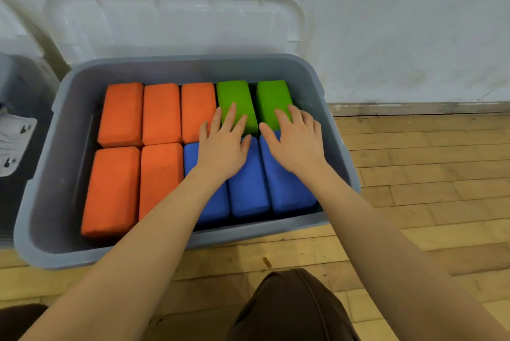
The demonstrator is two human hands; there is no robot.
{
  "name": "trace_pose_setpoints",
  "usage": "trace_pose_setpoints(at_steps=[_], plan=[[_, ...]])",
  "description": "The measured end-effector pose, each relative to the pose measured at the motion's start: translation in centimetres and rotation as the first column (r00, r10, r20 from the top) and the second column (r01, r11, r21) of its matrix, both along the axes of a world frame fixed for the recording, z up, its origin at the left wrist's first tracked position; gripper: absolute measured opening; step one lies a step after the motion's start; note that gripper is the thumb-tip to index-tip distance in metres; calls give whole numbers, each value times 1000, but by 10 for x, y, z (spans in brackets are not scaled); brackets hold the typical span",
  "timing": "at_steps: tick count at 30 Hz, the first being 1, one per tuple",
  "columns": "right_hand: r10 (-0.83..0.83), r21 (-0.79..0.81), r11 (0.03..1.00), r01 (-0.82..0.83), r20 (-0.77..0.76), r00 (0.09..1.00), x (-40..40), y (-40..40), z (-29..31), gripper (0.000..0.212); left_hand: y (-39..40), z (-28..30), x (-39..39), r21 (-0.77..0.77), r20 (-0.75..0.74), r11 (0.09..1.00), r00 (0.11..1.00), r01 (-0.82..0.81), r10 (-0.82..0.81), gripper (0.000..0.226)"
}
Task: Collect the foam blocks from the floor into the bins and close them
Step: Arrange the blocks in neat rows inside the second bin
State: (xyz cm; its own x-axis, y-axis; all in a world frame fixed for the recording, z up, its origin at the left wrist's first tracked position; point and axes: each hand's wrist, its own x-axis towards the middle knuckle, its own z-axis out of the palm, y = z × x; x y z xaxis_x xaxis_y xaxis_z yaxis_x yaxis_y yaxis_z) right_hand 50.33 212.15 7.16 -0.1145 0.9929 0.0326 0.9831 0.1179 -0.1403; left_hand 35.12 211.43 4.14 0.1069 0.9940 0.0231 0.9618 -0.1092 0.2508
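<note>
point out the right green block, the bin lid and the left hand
right green foam block [271,96], head view, its top face
clear bin lid [176,23], head view, its flat middle panel
left hand [223,144], head view, its back

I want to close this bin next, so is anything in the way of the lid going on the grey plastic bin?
Yes: both hands, left hand and right hand, lie flat on the foam blocks inside the grey plastic bin. The clear plastic lid leans against the wall behind.
</note>
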Motion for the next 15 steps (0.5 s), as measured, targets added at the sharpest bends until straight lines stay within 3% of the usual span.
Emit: trace_pose_setpoints(at_steps=[8, 15], plan=[[63, -104, 992, -67, -38, 997, 7, 16, -26, 64, 14, -26, 7, 63, -61, 997, 996, -55, 58, 53], [141, -7, 990, -142, -109, 984, 12, 19, -51, 70, 18, -31, 6, 146, -2, 989, 1000, -19, 20, 55]])
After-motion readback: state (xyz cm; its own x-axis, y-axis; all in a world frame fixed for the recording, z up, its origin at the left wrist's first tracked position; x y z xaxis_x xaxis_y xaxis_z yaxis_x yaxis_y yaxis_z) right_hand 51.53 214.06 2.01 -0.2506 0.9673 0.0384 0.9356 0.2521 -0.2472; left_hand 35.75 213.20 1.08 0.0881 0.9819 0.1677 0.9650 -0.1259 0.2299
